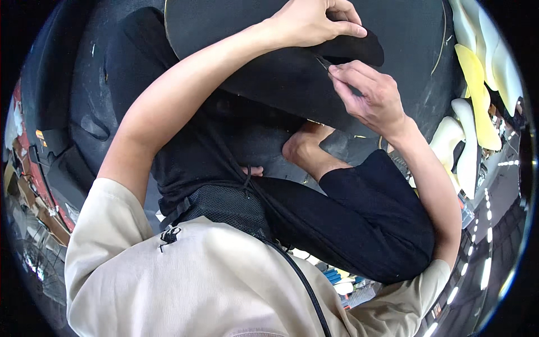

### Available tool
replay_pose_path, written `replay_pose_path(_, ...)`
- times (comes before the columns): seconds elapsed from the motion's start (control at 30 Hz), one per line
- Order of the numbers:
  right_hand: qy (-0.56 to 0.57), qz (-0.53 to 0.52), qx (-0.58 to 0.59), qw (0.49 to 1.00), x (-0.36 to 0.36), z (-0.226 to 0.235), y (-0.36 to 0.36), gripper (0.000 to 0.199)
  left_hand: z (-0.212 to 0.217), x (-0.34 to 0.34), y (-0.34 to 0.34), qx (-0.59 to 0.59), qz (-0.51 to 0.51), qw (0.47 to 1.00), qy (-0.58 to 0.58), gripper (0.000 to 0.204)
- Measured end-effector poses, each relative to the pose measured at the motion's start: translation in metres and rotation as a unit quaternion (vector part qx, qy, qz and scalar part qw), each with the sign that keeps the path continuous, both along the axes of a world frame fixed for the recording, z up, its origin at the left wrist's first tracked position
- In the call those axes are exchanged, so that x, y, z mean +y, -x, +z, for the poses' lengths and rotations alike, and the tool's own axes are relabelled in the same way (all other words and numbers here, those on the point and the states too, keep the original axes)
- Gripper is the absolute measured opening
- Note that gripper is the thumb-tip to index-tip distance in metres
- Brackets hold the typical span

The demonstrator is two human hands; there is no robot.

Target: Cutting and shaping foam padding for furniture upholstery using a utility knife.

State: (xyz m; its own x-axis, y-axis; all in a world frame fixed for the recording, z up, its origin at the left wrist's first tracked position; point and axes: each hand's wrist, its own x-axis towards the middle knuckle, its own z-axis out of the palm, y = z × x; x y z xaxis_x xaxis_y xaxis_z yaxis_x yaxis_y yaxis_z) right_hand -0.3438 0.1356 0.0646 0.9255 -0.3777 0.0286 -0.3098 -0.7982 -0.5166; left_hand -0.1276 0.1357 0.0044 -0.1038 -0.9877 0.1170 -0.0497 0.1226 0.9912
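Observation:
A large black rubbery sheet (269, 78) lies across my lap at the top of the view. My left hand (314, 22) pinches a rounded black flap (359, 49) of it, fingers closed on the edge. Just below, my right hand (370, 95) grips a thin dark blade-like tool (325, 63), whose tip meets the sheet under the flap. What kind of tool it is I cannot tell; most of it is hidden in the fist.
My legs in black trousers are folded under the sheet, with a bare foot (306, 147) showing. Cream and yellow sole-shaped foam pieces (477, 84) are stacked at the right. More black sheets (90, 112) lie at the left, with boxes (33, 191) beyond.

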Motion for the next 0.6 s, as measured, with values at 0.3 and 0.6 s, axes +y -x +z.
replay_pose_path(0.3,0.011,0.027,-0.012,1.000,0.005,-0.003,-0.020,0.008,-0.009,0.000,-0.001,0.099,0.002,0.995,-0.030,0.022)
replay_pose_path(0.6,-0.004,0.022,-0.002,1.000,-0.014,0.023,-0.020,0.008,-0.021,-0.017,-0.007,0.279,0.058,0.957,-0.056,0.021)
